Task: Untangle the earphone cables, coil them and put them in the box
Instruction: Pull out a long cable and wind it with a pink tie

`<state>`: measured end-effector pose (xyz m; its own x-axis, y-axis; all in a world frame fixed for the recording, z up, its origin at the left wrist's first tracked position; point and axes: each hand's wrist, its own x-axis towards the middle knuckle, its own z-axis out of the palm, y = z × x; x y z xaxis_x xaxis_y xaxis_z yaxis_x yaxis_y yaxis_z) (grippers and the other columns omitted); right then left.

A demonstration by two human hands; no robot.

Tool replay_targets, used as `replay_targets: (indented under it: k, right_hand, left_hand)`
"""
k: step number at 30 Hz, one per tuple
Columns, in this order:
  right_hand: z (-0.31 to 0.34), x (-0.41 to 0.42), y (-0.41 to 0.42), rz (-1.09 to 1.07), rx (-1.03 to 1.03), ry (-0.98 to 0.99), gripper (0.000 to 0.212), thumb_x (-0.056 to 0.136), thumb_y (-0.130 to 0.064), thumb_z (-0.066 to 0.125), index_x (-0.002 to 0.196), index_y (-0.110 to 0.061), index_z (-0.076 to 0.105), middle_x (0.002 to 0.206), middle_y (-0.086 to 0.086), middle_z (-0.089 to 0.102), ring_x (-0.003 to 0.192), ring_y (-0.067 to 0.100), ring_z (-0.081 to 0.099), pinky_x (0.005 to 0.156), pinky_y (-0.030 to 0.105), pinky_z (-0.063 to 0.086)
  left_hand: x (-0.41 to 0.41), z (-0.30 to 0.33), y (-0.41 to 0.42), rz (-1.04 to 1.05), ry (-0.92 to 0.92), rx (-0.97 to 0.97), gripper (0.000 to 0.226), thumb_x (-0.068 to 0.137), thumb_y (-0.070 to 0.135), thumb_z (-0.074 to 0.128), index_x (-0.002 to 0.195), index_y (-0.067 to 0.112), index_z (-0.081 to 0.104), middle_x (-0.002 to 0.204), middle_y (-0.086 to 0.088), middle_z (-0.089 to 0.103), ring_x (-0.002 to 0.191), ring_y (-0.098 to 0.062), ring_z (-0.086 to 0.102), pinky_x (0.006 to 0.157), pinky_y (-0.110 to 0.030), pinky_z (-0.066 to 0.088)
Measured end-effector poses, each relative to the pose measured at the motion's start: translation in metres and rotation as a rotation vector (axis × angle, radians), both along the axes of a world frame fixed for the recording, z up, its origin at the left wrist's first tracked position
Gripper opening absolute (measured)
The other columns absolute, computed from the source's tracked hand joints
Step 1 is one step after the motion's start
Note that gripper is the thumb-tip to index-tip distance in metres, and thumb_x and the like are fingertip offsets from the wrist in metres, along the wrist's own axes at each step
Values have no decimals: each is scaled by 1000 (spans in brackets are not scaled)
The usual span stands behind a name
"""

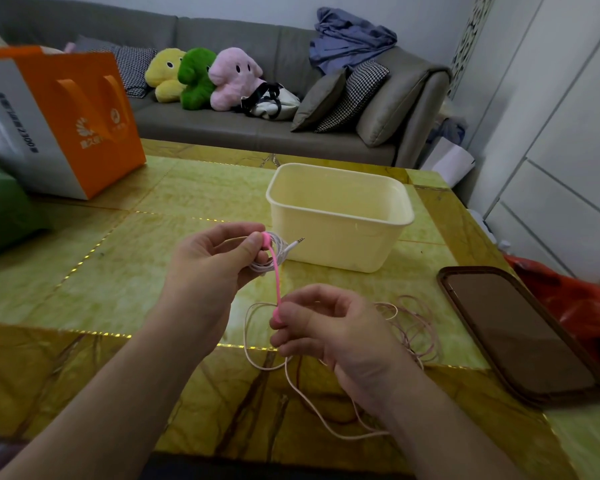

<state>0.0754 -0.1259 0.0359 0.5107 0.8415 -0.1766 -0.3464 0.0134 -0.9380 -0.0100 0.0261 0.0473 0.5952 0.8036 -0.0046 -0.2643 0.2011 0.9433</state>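
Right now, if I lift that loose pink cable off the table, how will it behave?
The pink cable lies in thin, loose loops, so it probably hangs floppy and light. The overlapping loops may snag together as they lift.

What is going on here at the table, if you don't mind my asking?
A person is tidying earphone cables. The left hand holds a coiled white cable, its plug pointing toward the cream box. A pink strap runs from that coil down to the right hand, which pinches its lower end, seemingly to bind the coil. A pink cable lies loose and tangled on the table under the right hand. Nothing shows inside the box from this angle.
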Motion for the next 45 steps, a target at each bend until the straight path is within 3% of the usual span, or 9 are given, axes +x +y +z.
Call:
replay_targets:
  k: [5, 10, 12, 19, 22, 28, 33, 39, 45]
  right_hand:
    - [-3, -7, 1, -92, -15, -212, 20, 81, 11, 84, 92, 1, 71, 75, 16, 74, 63, 28, 73, 58, 33, 61]
    - [-3, -9, 0, -108, 3, -256, 11, 87, 13, 78, 94, 5, 73, 79, 22, 76, 63, 27, 74, 56, 32, 62]
    - [-1, -9, -1, -101, 8, -244, 10, 88, 12, 77, 97, 8, 74, 84, 27, 76, 64, 27, 75, 55, 31, 62]
    - [-5, -5, -2, -117, 33, -158, 7, 90, 15, 72, 96, 11, 72, 90, 26, 78, 66, 24, 74, 53, 29, 60]
    - [-9, -1, -2, -161, 20, -150, 9, 86, 15, 76, 90, 7, 76, 83, 19, 77, 66, 22, 72, 59, 27, 60]
    - [-9, 3, -4, -174, -31, -154, 25, 82, 13, 81, 86, -12, 83, 78, 11, 67, 65, 19, 65, 55, 30, 58]
    - [-5, 2, -6, -186, -46, -176, 23, 80, 14, 81, 82, -9, 82, 75, 13, 64, 57, 17, 58, 53, 23, 51]
    - [-9, 8, -5, -203, -83, -188, 31, 73, 16, 84, 80, -15, 83, 63, 3, 62, 52, 14, 56, 52, 26, 48]
    - [-11, 13, -5, -136, -60, -104, 9, 82, 1, 84, 83, -4, 76, 69, 12, 66, 56, 21, 58, 50, 32, 50]
  left_hand:
    - [0, 0, -1, 3, -3, 2, 9, 96, -4, 65, 102, -1, 72, 83, -12, 76, 66, -17, 64, 77, -29, 63]
    - [-1, 0, 0, -9, 6, 14, 12, 96, -2, 66, 106, -3, 72, 84, -12, 74, 67, -17, 65, 87, -39, 63]
    - [-1, 0, 0, -5, 9, 12, 12, 96, -2, 66, 107, -3, 72, 83, -12, 74, 67, -17, 64, 90, -42, 62]
    - [-1, 1, 0, 0, 11, 9, 13, 96, -2, 66, 108, -3, 71, 82, -10, 75, 67, -16, 65, 85, -35, 63]
    - [-1, 2, 0, 0, 16, 6, 12, 96, -2, 66, 107, -3, 71, 81, -10, 75, 67, -16, 66, 88, -38, 63]
    - [-1, 1, -1, -3, 26, 19, 11, 95, -2, 67, 105, -1, 73, 84, -13, 75, 69, -18, 66, 89, -40, 63]
    - [-1, -1, -1, -6, 32, 28, 13, 95, -2, 67, 107, -2, 73, 84, -12, 75, 70, -18, 67, 89, -40, 64]
    - [-1, -3, -2, -27, 28, 41, 12, 95, -2, 67, 105, -1, 73, 82, -13, 75, 70, -18, 67, 88, -39, 63]
    - [-1, 0, 1, -25, -11, 21, 14, 94, -1, 66, 107, -1, 72, 83, -9, 76, 68, -14, 68, 87, -37, 63]
